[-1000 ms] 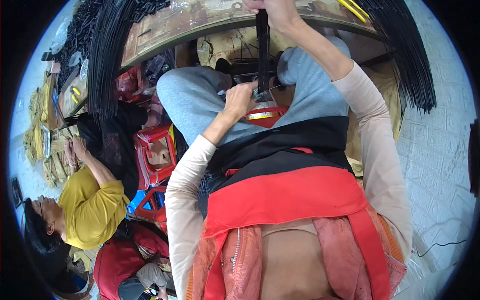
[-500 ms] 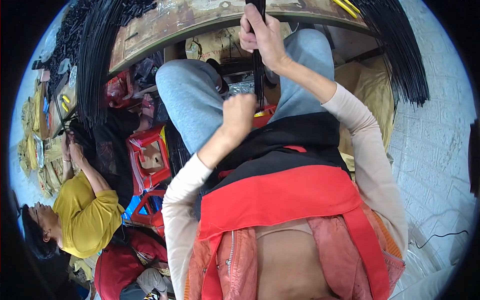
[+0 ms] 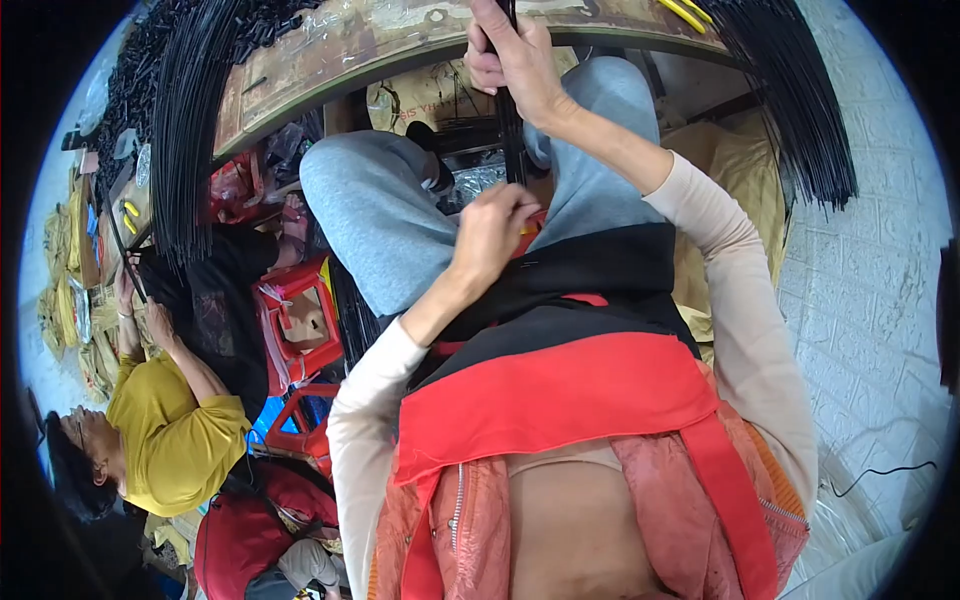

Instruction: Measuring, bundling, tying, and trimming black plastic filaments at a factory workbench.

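Note:
I sit with grey-trousered knees under a wooden table edge [image 3: 400, 45]. A thin bundle of black strands [image 3: 512, 140] runs upright between my knees. My right hand [image 3: 512, 62] is closed on the bundle's upper part at the table edge. My left hand [image 3: 495, 225] pinches the same bundle lower down, just above my lap. The bundle's lower end is hidden behind my left hand and clothing.
Long black strands hang over the table at the left [image 3: 188, 140] and right [image 3: 795, 95]. A yellow tool [image 3: 685, 12] lies on the table. A person in a yellow top [image 3: 170, 440] works at my left beside red plastic stools [image 3: 300, 325]. A pale tiled floor [image 3: 870, 260] is at my right.
My right hand has come slightly down and left along the table edge with the bundle. My left hand has slid a little lower on it.

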`<state>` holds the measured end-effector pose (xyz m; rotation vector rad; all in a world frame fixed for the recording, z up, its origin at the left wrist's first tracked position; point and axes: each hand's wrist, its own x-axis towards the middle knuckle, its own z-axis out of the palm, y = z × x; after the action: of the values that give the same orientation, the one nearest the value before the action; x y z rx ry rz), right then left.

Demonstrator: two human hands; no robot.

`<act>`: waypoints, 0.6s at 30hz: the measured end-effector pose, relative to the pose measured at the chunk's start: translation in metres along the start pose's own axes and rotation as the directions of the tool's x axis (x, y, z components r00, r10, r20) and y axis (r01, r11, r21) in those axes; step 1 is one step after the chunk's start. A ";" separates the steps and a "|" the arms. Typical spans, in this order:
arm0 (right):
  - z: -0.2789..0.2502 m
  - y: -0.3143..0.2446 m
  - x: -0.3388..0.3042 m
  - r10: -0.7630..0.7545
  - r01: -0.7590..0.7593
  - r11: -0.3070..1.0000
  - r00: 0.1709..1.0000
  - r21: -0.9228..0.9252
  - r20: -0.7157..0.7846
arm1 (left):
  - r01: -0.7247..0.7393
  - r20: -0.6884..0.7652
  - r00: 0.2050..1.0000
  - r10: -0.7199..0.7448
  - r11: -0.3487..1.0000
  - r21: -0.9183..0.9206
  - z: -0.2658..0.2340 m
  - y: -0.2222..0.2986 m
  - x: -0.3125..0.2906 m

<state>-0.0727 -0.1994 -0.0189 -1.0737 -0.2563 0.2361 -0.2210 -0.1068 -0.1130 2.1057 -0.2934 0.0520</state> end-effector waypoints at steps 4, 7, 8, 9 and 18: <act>-0.003 0.010 0.003 0.047 -0.047 0.999 0.999 0.027 -0.015 | 0.038 0.090 0.994 -0.066 0.957 0.287 -0.022 -0.040 -0.020; -0.002 0.013 -0.002 0.028 -0.028 1.000 1.000 -0.002 -0.012 | 0.061 -0.097 0.995 0.000 0.772 0.632 -0.035 -0.042 -0.015; -0.002 0.017 -0.003 0.037 -0.037 0.999 0.999 0.005 -0.023 | 0.048 -0.087 0.996 0.003 0.808 0.587 -0.048 -0.041 -0.006; -0.001 0.017 -0.004 0.028 -0.028 1.000 0.999 -0.010 -0.034 | 0.038 -0.079 0.997 0.006 0.841 0.540 -0.060 -0.037 0.002; 0.008 0.044 -0.026 0.067 -0.071 0.995 0.997 -0.071 -0.047 | 0.060 -0.248 0.966 0.079 0.858 0.510 -0.087 -0.044 -0.001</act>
<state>-0.1029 -0.1805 -0.0565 -1.1595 -0.1888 0.2659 -0.2052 -0.0111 -0.1038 2.5938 -0.1362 0.4590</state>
